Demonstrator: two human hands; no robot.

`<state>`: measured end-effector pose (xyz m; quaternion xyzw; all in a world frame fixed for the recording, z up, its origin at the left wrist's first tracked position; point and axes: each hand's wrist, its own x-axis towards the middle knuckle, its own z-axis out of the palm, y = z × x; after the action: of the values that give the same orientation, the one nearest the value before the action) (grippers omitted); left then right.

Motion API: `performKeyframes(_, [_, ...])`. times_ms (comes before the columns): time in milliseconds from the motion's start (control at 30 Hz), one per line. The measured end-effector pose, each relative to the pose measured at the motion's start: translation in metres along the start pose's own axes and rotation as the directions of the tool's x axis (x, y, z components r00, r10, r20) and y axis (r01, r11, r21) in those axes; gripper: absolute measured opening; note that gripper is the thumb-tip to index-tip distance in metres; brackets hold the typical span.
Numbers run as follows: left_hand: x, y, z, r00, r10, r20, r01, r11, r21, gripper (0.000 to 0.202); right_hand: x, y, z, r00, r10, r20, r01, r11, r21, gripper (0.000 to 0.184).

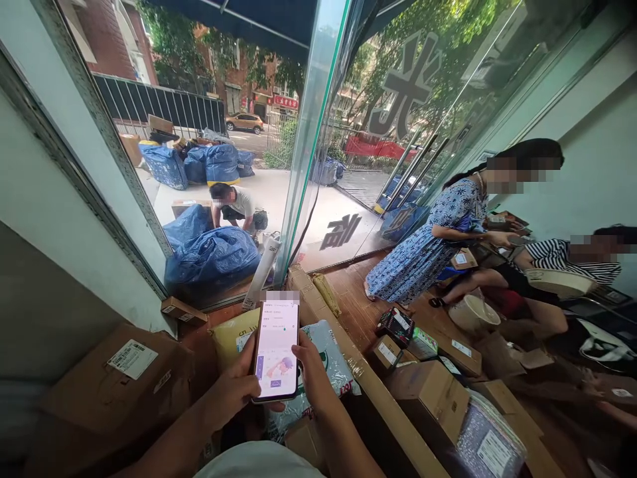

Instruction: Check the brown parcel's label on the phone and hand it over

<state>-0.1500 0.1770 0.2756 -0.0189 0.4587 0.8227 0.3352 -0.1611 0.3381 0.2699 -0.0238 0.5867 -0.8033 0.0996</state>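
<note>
Nothing can be read with certainty. Large dark characters [411, 86] stand near the upper edge of the glass pane [371, 192], with a smaller one [341, 231] toward its bottom edge. On the phone [276, 342], tiny lines run below the blurred top edge. Near the top edge of the yellow bag [226, 335], a mark resembles S or 5; red letters at the grey bag's [326, 358] lower right corner are creased. White characters mark a distant red sign [285, 101]. Print on the left carton's [149, 398] label [132, 359] is too small.
</note>
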Motion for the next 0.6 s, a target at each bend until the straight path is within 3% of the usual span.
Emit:
performKeyframes(167, [0.0002, 0.0011, 0.0003, 0.999, 0.017, 0.035, -0.015, 0.998, -0.058, 0.113, 0.0001, -0.0012, -0.0003, 1.0, -0.003, -0.011, 0.003, 0.999, -0.039, 0.036])
performKeyframes(600, [0.0022, 0.0013, 0.0004, 0.995, -0.01, -0.097, 0.006, 0.999, -0.045, 0.104, 0.0014, -0.0042, 0.0014, 0.999, 0.015, -0.032, -0.016, 0.999, -0.034, 0.038])
